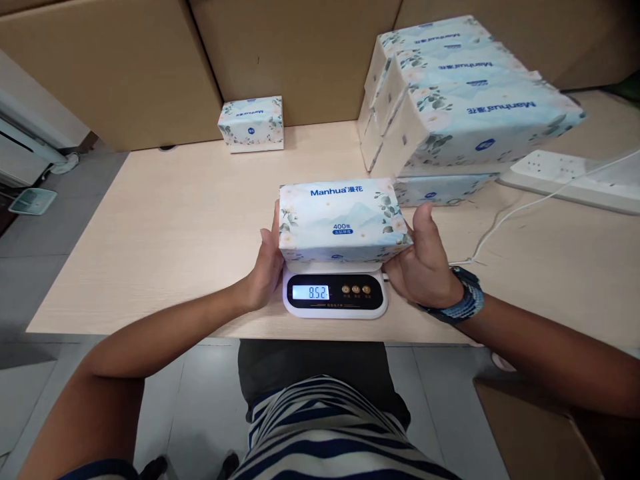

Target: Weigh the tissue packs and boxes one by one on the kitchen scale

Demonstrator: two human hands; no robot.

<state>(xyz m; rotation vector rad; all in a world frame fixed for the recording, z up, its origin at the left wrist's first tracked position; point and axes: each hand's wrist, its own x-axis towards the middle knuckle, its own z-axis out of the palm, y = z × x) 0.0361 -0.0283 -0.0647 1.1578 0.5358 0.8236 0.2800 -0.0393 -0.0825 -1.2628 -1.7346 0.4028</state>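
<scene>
A pale blue flowered tissue pack (343,220) marked "Manhua" lies on a white kitchen scale (335,297) at the table's front edge. The scale's lit display reads 852. My left hand (267,263) grips the pack's left end, and my right hand (423,260) grips its right end, thumb up along the side. A blue beaded band and watch sit on my right wrist.
A stack of several like tissue packs (465,107) stands at the back right. A single pack (251,123) stands at the back centre. A white power strip (565,175) with a cable lies at the right. Cardboard boxes (300,53) line the table's far edge.
</scene>
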